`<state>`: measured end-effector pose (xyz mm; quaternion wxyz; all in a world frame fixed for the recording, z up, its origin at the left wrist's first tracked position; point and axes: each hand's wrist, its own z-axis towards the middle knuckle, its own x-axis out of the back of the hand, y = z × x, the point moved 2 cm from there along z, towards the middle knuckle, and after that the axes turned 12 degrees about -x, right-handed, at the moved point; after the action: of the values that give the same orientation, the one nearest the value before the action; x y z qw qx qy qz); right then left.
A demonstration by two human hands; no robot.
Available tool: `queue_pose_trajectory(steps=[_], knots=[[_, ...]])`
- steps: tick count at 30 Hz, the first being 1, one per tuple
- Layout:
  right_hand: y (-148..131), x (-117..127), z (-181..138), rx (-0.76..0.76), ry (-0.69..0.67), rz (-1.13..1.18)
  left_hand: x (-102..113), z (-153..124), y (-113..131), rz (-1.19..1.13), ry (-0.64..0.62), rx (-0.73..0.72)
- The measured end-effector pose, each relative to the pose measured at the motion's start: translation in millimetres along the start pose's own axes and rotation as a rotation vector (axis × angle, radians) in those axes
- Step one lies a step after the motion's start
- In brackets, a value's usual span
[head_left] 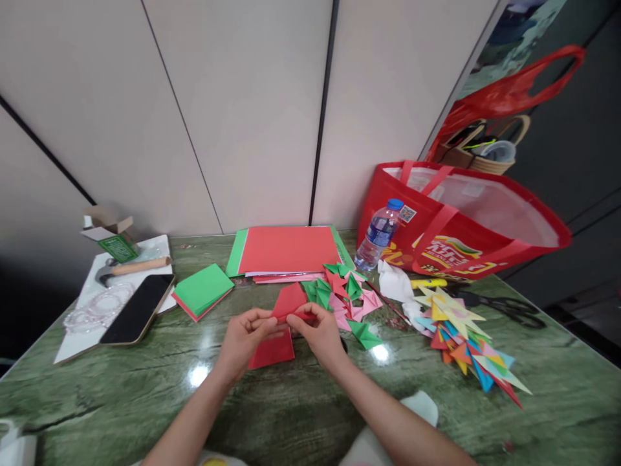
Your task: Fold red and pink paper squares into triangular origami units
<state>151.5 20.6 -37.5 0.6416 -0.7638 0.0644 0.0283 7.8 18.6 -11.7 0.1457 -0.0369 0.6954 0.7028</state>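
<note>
Between both hands is a small piece of folded red paper (282,318), pinched above the table. My left hand (247,336) closes thumb and fingers on its left end. On the right end, my right hand (316,329) presses it the same way. Beneath and behind the hands lie red paper pieces (272,351); one red piece (290,298) shows just beyond the fingertips. Close to my right hand spreads a pile of folded green, pink and red paper pieces (339,292). Parts of the held paper are hidden by my fingers.
Stacked red and green sheets (291,249) lie against the wall. Left are a green paper stack (204,286), a phone (140,309) and a wooden-handled tool (140,266). Right are a water bottle (377,238), a red bag (388,188), scissors (514,305) and colourful folded paper (468,349).
</note>
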Motion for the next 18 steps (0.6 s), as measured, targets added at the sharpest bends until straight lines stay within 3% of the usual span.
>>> queue_pose_trajectory(steps=[18], knots=[[-2.0,1.5,-0.6,0.01,0.038,-0.068,-0.8,0.2,1.3,-0.09,0.002,0.133]])
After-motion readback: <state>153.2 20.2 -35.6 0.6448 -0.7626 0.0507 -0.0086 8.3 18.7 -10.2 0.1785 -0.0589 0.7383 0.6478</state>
